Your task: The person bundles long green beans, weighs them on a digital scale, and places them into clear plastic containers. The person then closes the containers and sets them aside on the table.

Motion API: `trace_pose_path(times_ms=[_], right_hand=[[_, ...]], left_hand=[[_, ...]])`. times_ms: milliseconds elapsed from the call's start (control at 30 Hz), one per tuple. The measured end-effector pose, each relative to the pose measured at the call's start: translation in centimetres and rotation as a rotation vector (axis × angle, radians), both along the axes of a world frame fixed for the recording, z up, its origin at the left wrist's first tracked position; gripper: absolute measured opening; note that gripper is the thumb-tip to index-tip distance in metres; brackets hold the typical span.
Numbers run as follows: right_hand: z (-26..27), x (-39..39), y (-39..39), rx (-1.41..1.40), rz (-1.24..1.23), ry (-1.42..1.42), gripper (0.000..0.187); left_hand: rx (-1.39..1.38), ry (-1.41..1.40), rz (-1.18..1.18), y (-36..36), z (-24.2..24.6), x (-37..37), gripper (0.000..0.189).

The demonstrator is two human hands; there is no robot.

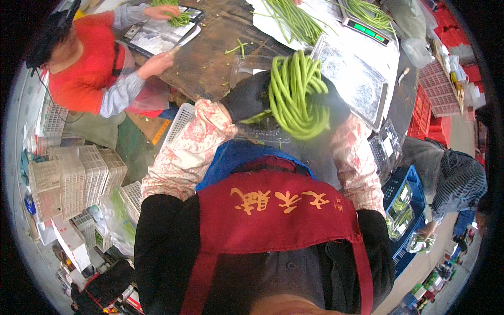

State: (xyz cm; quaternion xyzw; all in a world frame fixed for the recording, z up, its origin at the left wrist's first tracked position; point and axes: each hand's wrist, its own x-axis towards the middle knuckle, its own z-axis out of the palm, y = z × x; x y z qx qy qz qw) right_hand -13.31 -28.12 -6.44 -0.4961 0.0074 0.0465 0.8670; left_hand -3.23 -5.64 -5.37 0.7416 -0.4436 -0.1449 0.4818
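Both of my hands wear black gloves and hold a coiled bundle of green long beans [295, 94] above the table. My left hand [250, 92] lies against the bundle's left side, where a few bean ends stick out. On the other side my right hand [336, 96] supports the coil, its fingers partly hidden behind the beans. Below the bundle sits a clear plastic tray [262, 132], partly covered by the beans and my left hand. Another clear plastic container [242, 71] rests just beyond my left hand.
A co-worker at left holds a knife [185, 41] and cut beans [179, 17]. Loose long beans [293, 21], a digital scale [366, 31] and a metal tray [350, 76] occupy the far right. A blue crate [409, 220] holds packed beans near another person. Plastic crates [75, 177] are stacked at left.
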Motion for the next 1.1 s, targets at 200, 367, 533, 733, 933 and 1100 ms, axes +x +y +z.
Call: trace_pose_path(times_ms=[200, 367, 533, 733, 933, 1100], right_hand=[[0.7, 2.8, -1.6, -0.221, -0.131, -0.156, 0.064], [0.2, 4.6, -1.9, -0.508, -0.286, -0.245, 0.07], [1.1, 5.6, -0.6, -0.831, -0.375, -0.281, 0.076], [4.8, 5.5, -0.2, -1.115, -0.375, -0.564, 0.077], [7.3, 4.4, 2.4, -1.425, -0.381, -0.377, 0.074], [7.3, 3.7, 3.7, -1.751, -0.253, -0.53, 0.076]], left_hand=[[-0.525, 1.134, -0.093, -1.5, 2.0, -0.1, 0.034], [-1.029, 1.461, -0.265, -3.2, 1.4, -0.8, 0.045], [-1.151, 1.413, -0.24, -4.2, -1.3, -0.8, 0.047], [-1.139, 1.4, -0.191, -5.3, -2.0, 0.0, 0.045], [-1.112, 1.363, -0.157, -5.9, -2.9, 0.0, 0.043], [-0.987, 1.269, -0.075, -5.5, -4.9, 0.1, 0.042]])
